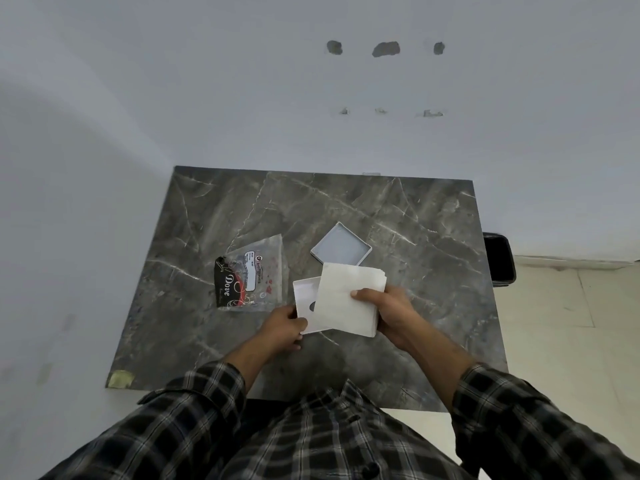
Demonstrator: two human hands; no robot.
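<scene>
My right hand grips a stack of white square sheets, thumb on top, over the middle of the dark marble table. The stack partly covers a white square box with a dark spot inside. My left hand holds that box by its near left corner. Just behind them lies an open shallow white lid, hollow side up.
A clear plastic bag with a black pouch marked "Dove" lies left of the box. A black bin stands off the table's right edge. A white wall runs behind and to the left. Yellow tape marks the near left corner.
</scene>
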